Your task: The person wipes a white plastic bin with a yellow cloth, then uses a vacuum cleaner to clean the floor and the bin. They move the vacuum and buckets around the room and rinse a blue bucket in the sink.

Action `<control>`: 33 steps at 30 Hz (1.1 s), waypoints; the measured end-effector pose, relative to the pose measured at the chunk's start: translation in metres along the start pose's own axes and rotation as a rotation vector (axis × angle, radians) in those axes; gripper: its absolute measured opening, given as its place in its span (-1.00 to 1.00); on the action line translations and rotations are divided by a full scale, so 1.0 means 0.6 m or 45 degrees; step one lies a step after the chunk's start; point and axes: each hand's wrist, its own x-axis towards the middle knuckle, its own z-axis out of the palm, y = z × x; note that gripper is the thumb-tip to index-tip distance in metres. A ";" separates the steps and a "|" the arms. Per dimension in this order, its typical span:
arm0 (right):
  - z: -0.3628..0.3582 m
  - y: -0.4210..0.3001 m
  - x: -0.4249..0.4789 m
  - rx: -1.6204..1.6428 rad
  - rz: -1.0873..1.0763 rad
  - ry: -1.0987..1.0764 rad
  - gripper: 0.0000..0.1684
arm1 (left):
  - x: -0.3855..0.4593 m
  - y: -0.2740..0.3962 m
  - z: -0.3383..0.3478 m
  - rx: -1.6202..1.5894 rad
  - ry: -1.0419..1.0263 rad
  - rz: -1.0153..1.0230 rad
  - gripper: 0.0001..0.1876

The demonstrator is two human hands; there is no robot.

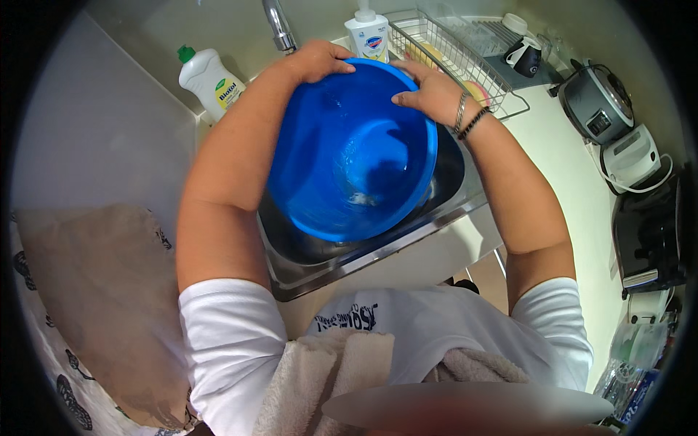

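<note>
A round blue plastic basin (322, 131) is tilted inside the stainless steel sink (300, 253), its open side facing me. My left hand (322, 60) grips the far rim, thumb over the edge, just below the chrome faucet (282, 32). With the thumb on the inner side, my right hand (431, 92) holds the rim at the upper right. The fingers of both hands behind the rim are partly hidden. Wet streaks and a whitish patch, perhaps water or suds, show on the basin's inside.
Left of the faucet leans a Biotol bottle (210, 79); a Safeguard pump bottle (369, 35) stands behind the basin. To the right are a wire rack (450, 49) with sponges, a dark mug (524, 57), a rice cooker (597, 103), a white appliance (632, 155) and a black appliance (649, 234).
</note>
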 end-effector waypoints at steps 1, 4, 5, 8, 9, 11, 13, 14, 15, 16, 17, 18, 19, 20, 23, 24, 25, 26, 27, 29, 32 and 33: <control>0.010 0.005 0.009 0.035 0.003 0.009 -0.33 | -0.001 -0.005 0.006 0.045 0.051 0.023 -0.71; 0.028 0.006 0.021 0.145 0.038 0.074 -0.43 | -0.017 -0.004 0.017 0.390 0.434 0.267 -0.74; 0.030 0.004 0.017 0.186 0.063 0.128 -0.45 | -0.026 -0.002 0.020 0.541 0.598 0.377 -0.75; 0.040 0.025 0.003 0.311 0.093 0.327 -0.49 | -0.046 0.015 0.028 0.474 0.507 0.071 -0.68; 0.041 0.019 0.001 0.336 0.114 0.319 -0.48 | -0.047 -0.003 0.026 0.469 0.361 -0.019 -0.67; 0.041 0.001 -0.006 0.390 0.154 0.302 -0.48 | -0.048 -0.055 0.017 0.454 0.070 -0.201 -0.64; 0.040 0.008 -0.018 0.329 0.143 0.365 -0.48 | -0.061 -0.048 0.017 0.039 -0.133 -0.680 -0.64; 0.041 0.009 -0.022 0.331 0.132 0.383 -0.48 | -0.063 -0.043 0.020 -0.172 -0.238 -0.912 -0.63; 0.044 0.007 -0.025 0.343 0.114 0.401 -0.47 | -0.063 -0.046 0.028 -0.095 -0.357 -0.926 -0.63; 0.045 0.003 -0.030 0.367 0.104 0.397 -0.47 | -0.060 -0.053 0.043 -0.016 -0.476 -0.937 -0.64; 0.046 -0.003 -0.035 0.391 0.093 0.395 -0.47 | -0.057 -0.055 0.052 0.064 -0.595 -0.945 -0.64; 0.048 -0.012 -0.039 0.424 0.078 0.394 -0.47 | -0.053 -0.047 0.052 0.174 -0.554 -0.979 -0.65; 0.053 -0.025 -0.040 0.429 0.076 0.384 -0.47 | -0.039 -0.056 0.043 0.546 -0.505 -0.673 -0.65; 0.058 -0.038 -0.041 0.436 0.073 0.374 -0.47 | -0.013 -0.074 0.026 0.905 -0.449 -0.353 -0.66; 0.042 -0.023 -0.049 0.359 0.165 0.388 -0.47 | 0.024 -0.011 0.047 0.662 -0.046 -0.002 -0.66; 0.038 -0.009 -0.053 0.383 0.161 0.426 -0.47 | 0.024 0.016 0.051 0.373 0.113 -0.011 -0.66; 0.044 -0.008 -0.054 0.438 0.137 0.446 -0.47 | 0.021 -0.011 0.056 0.458 0.019 -0.030 -0.66; 0.052 -0.009 -0.052 0.449 0.093 0.449 -0.46 | 0.022 -0.061 0.069 0.541 -0.076 -0.049 -0.66; 0.059 -0.003 -0.050 0.456 0.065 0.457 -0.46 | 0.024 -0.093 0.078 0.615 -0.181 -0.057 -0.66; 0.055 0.007 -0.058 0.433 0.075 0.462 -0.45 | 0.002 -0.076 0.091 0.257 -0.321 -0.539 -0.65; 0.065 -0.032 -0.058 0.464 0.097 0.391 -0.44 | 0.013 -0.088 0.079 0.709 -0.371 -0.331 -0.63; 0.070 -0.033 -0.054 0.507 0.077 0.385 -0.44 | 0.029 -0.088 0.080 1.007 -0.360 -0.078 -0.62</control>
